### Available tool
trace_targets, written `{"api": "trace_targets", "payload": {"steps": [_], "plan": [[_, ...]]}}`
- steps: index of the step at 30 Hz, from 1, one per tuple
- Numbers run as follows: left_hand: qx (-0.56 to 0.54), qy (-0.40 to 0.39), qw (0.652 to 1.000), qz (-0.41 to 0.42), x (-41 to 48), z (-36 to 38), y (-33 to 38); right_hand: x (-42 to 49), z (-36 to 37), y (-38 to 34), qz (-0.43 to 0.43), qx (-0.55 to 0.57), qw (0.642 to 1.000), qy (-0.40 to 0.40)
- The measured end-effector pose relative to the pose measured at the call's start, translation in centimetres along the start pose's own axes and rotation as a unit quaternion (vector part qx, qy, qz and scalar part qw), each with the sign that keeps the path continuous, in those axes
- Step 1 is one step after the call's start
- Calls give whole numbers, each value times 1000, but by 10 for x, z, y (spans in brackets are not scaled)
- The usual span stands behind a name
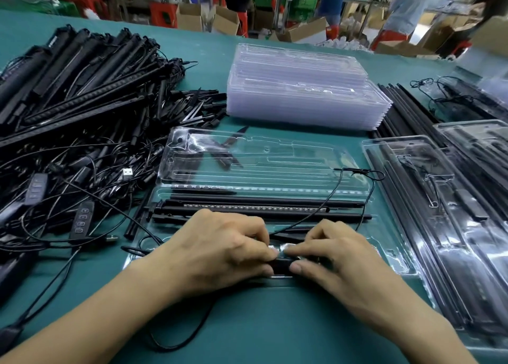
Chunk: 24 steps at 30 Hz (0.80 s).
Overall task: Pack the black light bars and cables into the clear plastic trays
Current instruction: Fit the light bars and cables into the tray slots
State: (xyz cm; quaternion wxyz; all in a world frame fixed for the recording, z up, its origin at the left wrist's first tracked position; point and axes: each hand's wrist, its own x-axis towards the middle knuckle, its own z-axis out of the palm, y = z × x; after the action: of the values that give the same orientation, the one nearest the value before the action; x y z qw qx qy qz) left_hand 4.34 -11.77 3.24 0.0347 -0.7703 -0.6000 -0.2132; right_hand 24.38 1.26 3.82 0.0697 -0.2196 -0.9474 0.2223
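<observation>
I find both hands at the near edge of the open tray [391, 255]. The left hand [220, 251] and right hand [338, 256] each pinch the same small black part [283, 263] between thumb and fingers, low against the tray. Light bars [261, 208] lie side by side in the tray's slots just beyond the knuckles, with a thin cable [330, 201] looped over them. A stack of empty trays [302, 96] sits behind. On the green table [275, 325], a heap of bars and cables [82, 102] lies to the left and filled trays [439, 226] to the right.
</observation>
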Motion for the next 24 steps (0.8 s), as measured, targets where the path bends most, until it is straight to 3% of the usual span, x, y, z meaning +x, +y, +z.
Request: {"api": "trace_targets", "payload": {"steps": [10,17,24], "plan": [[-128,-59,983,-117,1,-2,4,6,-5,-12,40,41,998,-37],[-131,-81,973,-173,3,-2,6,17,-13,-15,80,66,990,-95],[-117,-108,972,-171,4,-4,8,22,-14,-16,104,58,989,-85]]}}
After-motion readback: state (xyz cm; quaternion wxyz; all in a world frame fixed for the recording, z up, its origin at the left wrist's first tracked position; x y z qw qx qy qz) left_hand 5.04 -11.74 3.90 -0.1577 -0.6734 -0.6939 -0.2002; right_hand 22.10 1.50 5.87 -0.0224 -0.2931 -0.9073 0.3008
